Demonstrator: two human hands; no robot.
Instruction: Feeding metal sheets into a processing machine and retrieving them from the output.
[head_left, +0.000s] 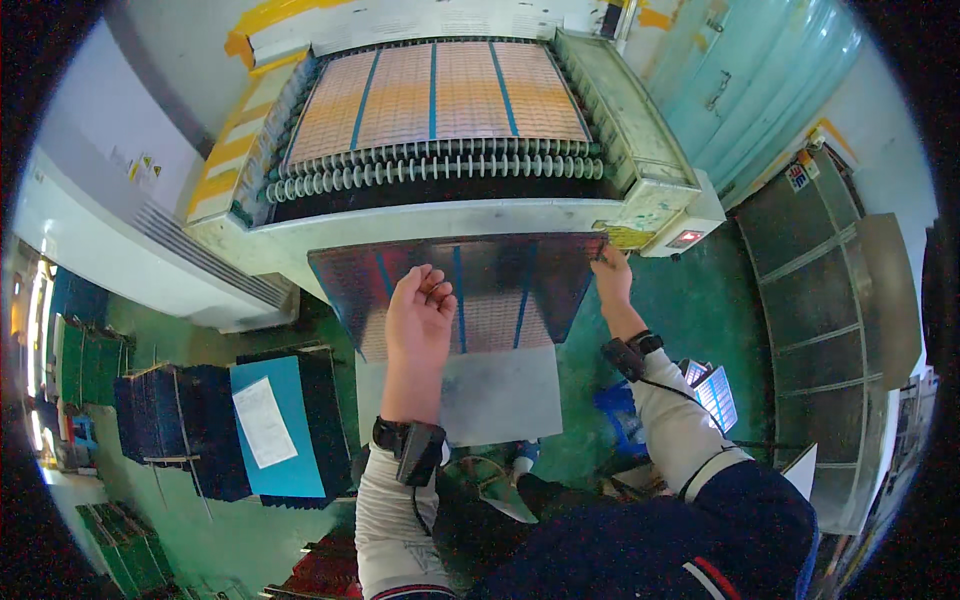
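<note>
A large dark, glossy circuit board panel (488, 270) with blue stripes stands tilted in front of the conveyor machine. My right hand (612, 272) pinches its upper right corner. Over the left half of the panel, my left hand (422, 312) is raised with palm up and fingers curled in, and nothing shows in it. Below the panel's lower edge lies a pale grey flat sheet or board (500, 400). A copper-coloured panel (465, 95) with blue stripes rests on the machine, behind its rows of disc rollers (440, 180).
The machine's front edge (430, 225) spans the far side. On the left stand dark stacked panels (180, 430) and a blue board (310, 430) bearing a white paper (263, 422). A rack with dark panels (810, 320) leans at right, near a blue stool (622, 415).
</note>
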